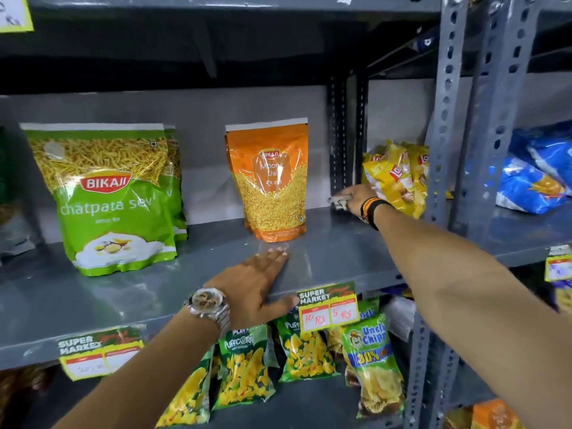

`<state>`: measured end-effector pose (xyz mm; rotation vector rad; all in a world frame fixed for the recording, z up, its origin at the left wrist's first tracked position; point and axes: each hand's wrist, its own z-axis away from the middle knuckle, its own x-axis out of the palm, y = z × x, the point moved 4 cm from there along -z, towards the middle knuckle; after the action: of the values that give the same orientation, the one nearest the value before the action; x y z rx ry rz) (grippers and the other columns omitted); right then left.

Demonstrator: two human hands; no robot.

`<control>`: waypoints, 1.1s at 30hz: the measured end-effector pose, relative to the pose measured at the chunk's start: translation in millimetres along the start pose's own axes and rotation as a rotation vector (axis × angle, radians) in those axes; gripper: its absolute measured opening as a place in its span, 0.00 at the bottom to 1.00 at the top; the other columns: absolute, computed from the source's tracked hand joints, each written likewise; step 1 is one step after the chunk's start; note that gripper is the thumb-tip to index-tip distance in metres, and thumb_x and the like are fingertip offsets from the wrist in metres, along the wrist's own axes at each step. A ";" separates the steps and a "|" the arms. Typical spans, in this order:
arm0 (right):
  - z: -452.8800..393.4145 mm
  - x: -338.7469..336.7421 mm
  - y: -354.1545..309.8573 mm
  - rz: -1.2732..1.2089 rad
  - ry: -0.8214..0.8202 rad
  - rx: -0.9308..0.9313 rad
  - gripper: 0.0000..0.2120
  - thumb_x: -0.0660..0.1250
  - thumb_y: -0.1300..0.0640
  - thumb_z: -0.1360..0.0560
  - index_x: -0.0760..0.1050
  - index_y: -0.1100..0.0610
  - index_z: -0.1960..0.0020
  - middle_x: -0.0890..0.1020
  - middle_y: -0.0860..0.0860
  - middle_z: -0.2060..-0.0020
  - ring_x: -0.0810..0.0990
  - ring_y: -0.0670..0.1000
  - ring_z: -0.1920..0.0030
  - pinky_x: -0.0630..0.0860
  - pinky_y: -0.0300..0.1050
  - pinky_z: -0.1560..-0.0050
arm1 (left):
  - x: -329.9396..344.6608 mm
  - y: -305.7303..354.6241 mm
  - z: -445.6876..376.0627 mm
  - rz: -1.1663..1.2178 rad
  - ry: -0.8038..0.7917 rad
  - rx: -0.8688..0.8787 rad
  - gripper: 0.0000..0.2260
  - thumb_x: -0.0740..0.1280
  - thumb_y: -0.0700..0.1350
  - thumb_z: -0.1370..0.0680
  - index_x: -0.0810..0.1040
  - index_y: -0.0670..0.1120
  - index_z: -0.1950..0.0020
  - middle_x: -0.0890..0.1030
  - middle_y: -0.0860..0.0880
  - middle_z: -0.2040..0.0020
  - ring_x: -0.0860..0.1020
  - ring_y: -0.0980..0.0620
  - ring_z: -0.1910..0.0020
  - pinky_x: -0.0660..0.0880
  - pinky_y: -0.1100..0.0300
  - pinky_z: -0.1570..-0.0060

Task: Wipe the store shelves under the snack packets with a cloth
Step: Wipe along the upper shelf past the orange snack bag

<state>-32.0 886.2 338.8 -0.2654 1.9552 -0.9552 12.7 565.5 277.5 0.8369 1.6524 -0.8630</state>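
Grey steel shelf (325, 243) spanning the view, carried on perforated uprights (445, 119) at right. Standing on it, from largest down: a green Bikaji Chatpata Sev pouch (114, 199) at left with a second like pouch close behind; an orange Bikaji Moong Dal pouch (269, 181) upright near the middle, well apart from the green one; a heap of yellow Lay's packets (396, 178) at the right rear, beside the upright. Right arm extended diagonally across the shelf toward the back corner, wrist wearing dark bands; right hand (356, 195) palm down, fingers curled around a small grey cloth (339, 202) that lies against the shelf surface between the orange pouch and the Lay's packets. Left arm reaching forward from below, wristwatch (207, 303) uppermost; left hand (260, 280) laid flat on the shelf's front portion, fingers straight and together, holding nothing, fingertips just short of the orange pouch, thumb over the front edge beside a price tag (328, 309). Below, Puffcorn packets (244, 363) and an Uncle Chipps packet (371, 360).
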 end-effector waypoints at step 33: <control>182.7 -44.9 -62.3 -0.047 -0.038 -0.081 0.20 0.59 0.73 0.24 0.80 0.57 0.40 0.81 0.49 0.48 0.82 0.38 0.52 0.69 0.17 0.66 | -13.6 -15.9 34.8 -0.010 -0.026 0.010 0.44 0.46 0.76 0.26 0.49 0.49 0.18 0.54 0.48 0.18 0.58 0.47 0.21 0.59 0.50 0.24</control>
<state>129.4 773.3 360.5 -0.3742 1.9622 -0.8960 18.2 526.2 286.0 0.8210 1.6319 -0.8863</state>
